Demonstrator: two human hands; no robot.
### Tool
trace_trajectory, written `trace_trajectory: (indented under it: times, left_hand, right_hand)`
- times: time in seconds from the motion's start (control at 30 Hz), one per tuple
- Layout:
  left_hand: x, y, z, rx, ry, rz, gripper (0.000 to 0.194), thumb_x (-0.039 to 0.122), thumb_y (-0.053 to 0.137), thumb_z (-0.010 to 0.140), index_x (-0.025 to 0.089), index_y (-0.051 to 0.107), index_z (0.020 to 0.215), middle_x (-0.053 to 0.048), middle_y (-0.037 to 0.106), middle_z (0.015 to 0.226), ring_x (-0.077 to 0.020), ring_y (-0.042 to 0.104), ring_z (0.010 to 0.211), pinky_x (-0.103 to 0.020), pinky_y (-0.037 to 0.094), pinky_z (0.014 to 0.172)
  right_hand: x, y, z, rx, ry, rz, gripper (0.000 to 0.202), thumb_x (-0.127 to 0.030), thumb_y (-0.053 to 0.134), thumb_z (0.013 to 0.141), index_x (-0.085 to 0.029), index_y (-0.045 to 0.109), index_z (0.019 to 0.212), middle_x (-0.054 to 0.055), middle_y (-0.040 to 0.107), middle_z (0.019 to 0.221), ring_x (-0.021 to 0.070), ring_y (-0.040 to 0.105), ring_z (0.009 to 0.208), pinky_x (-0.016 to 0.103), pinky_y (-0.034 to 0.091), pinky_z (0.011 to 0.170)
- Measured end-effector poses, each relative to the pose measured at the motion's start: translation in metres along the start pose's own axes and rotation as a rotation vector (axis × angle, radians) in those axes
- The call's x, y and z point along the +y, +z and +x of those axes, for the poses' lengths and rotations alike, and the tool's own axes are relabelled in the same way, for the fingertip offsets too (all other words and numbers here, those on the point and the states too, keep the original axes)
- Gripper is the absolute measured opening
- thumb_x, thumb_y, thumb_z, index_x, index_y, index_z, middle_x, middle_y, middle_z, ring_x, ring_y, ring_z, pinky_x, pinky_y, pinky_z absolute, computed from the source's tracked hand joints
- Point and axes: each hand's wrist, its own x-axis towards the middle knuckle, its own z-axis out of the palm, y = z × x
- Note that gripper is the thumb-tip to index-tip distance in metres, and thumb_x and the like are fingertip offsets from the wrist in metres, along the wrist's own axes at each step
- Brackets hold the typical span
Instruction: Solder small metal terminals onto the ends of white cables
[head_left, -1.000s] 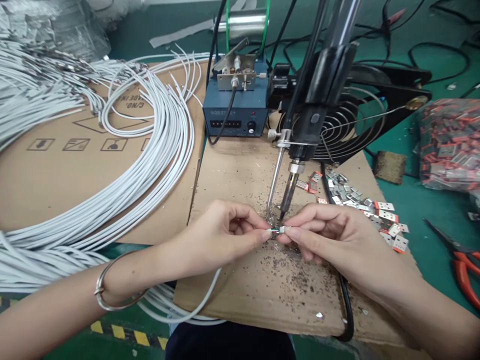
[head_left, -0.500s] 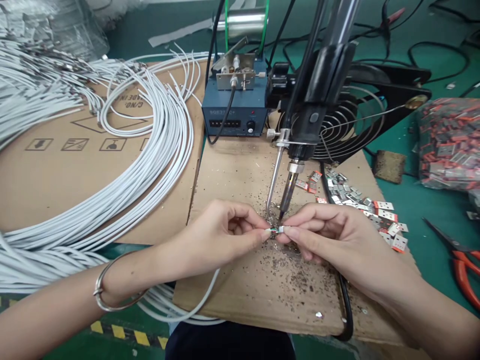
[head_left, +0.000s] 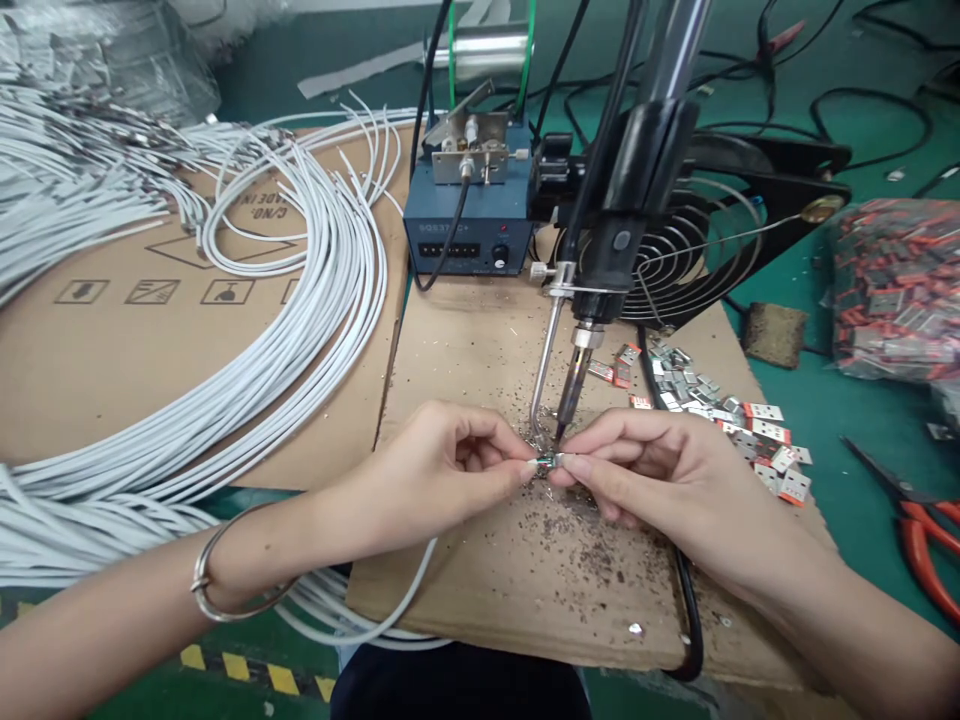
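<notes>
My left hand [head_left: 442, 470] is closed in a pinch on the stripped end of a white cable [head_left: 421, 572], whose thin coloured wires [head_left: 544, 462] show at the fingertips. Facing it, my right hand [head_left: 667, 470] pinches a small metal USB connector [head_left: 560, 460], mostly covered by the fingers. The wires meet the connector's near end. Just above this joint is the tip of a stand-mounted soldering iron [head_left: 576, 385]; whether it touches I cannot tell. A bent solder feed tube [head_left: 546, 360] comes down beside the iron.
Loose USB connectors [head_left: 769, 430] lie right of my right hand, near red-handled pliers [head_left: 919, 530] and a bag of connectors [head_left: 896, 290]. Behind stand a blue solder feeder [head_left: 469, 225] with a solder spool [head_left: 487, 55] and a fan [head_left: 675, 260]. White cable bundles [head_left: 300, 350] fill the left.
Both hands keep their pinches at the iron tip, with only a tiny shift of the connector. The whole view has slid slightly, moving the right-side things a little left.
</notes>
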Motion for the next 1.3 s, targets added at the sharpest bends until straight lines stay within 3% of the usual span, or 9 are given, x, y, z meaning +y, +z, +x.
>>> trace_trajectory:
  times: [0.23, 0.43, 0.97, 1.3]
  left_hand:
    - [-0.0002, 0.0002, 0.0004, 0.008, -0.002, -0.003, 0.009, 0.019, 0.061, 0.077, 0.012, 0.063, 0.071, 0.006, 0.052, 0.052, -0.005, 0.042, 0.043, -0.017, 0.036, 0.04]
    - [-0.0002, 0.0009, 0.0012, -0.004, 0.008, -0.032, 0.008, 0.016, 0.061, 0.077, 0.012, 0.062, 0.07, 0.006, 0.051, 0.052, -0.0045, 0.042, 0.043, -0.016, 0.035, 0.04]
    - [-0.0005, 0.0013, 0.002, 0.001, 0.034, -0.064, 0.007, 0.014, 0.06, 0.077, 0.011, 0.063, 0.071, 0.006, 0.051, 0.053, -0.0037, 0.041, 0.042, -0.016, 0.035, 0.04]
    - [-0.0033, 0.0003, 0.0017, -0.005, 0.049, 0.014, 0.009, 0.016, 0.06, 0.078, 0.01, 0.064, 0.072, 0.005, 0.052, 0.054, -0.0041, 0.042, 0.044, -0.015, 0.035, 0.039]
  right_hand:
    - [0.0043, -0.0007, 0.001, 0.014, -0.024, -0.005, 0.016, -0.034, 0.072, 0.07, -0.018, 0.069, 0.07, 0.006, 0.072, 0.067, 0.0091, 0.054, 0.043, 0.019, 0.047, 0.039]
    - [-0.0018, -0.0005, 0.0004, 0.02, 0.018, 0.005, 0.013, -0.029, 0.077, 0.063, -0.018, 0.07, 0.066, 0.005, 0.071, 0.064, 0.0087, 0.053, 0.042, 0.018, 0.045, 0.038]
    - [0.0005, -0.0035, -0.0006, -0.003, 0.017, 0.067, 0.005, -0.023, 0.075, 0.068, -0.02, 0.072, 0.067, 0.004, 0.071, 0.064, 0.0066, 0.054, 0.044, 0.014, 0.044, 0.04]
    - [-0.0027, 0.0005, 0.0019, 0.007, 0.046, 0.123, 0.009, -0.014, 0.078, 0.059, -0.019, 0.072, 0.063, 0.002, 0.072, 0.061, 0.0037, 0.053, 0.041, 0.008, 0.043, 0.038]
